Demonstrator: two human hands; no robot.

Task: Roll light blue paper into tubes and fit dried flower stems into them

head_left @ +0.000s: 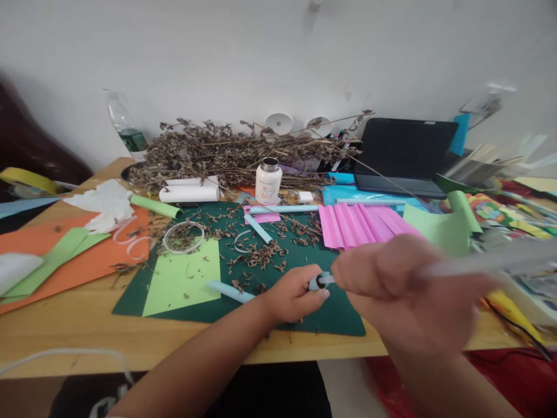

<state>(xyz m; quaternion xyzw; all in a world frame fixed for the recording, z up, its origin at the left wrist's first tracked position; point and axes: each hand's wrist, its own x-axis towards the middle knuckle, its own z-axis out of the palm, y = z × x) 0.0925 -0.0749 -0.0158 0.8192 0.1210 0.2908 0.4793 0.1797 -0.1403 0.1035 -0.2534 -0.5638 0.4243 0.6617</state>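
Fingers of the left hand [292,297] pinch a light-blue rolled paper tube [230,291] low over the green cutting mat [130,296]; the right hand [391,278], blurred, grips a thin pale stick [478,261] meeting the tube's open end. Seemingly mid-threading; next needs steady alignment. Both forearms angle inward.

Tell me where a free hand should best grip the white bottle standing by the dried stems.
Probably the white bottle is best taken around its straight middle, below the dark cap. It stands upright on the green mat; dried stems crowd behind it, so come from the near side, where only scattered bits lie.
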